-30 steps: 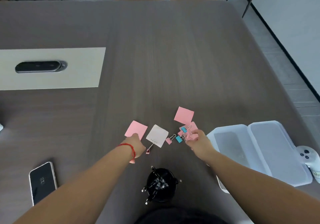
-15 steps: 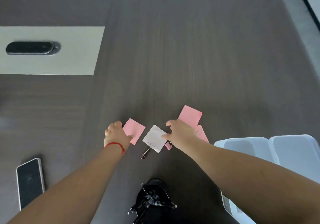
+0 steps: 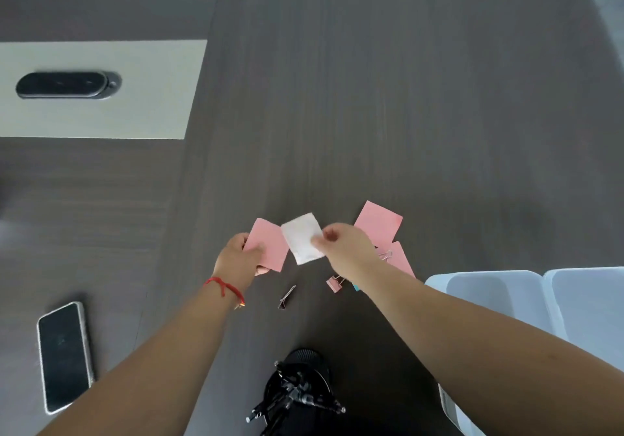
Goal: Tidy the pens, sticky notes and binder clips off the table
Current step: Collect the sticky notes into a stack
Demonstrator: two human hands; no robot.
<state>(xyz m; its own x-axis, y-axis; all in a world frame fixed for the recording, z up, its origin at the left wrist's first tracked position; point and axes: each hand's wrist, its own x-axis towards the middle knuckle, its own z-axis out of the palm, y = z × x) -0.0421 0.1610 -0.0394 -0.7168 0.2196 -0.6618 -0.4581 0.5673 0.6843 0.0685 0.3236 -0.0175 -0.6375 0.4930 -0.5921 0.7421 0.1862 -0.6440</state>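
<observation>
My left hand (image 3: pixel 236 258) pinches a pink sticky note (image 3: pixel 270 243) lifted off the table. My right hand (image 3: pixel 344 245) pinches a white sticky note (image 3: pixel 302 236) held right beside the pink one, edges overlapping. Two more pink sticky notes lie flat past my right hand, one (image 3: pixel 380 221) farther and one (image 3: pixel 400 258) nearer with a pink binder clip (image 3: pixel 385 255) on it. A dark binder clip (image 3: pixel 286 298) and a pink binder clip (image 3: pixel 335 283) lie on the table below my hands. A black pen cup (image 3: pixel 299 388) full of pens stands at the near edge.
An open clear plastic box (image 3: pixel 472 288) with its lid (image 3: pixel 591 300) folded out sits at the right. A black phone (image 3: pixel 64 356) lies at the near left. A beige inset panel (image 3: pixel 152 98) with a dark cable port (image 3: pixel 67 84) is at the far left.
Both hands have closed on notes and lifted them: the left took the pink note, the right took the white note. The dark clip under the white note now lies bare.
</observation>
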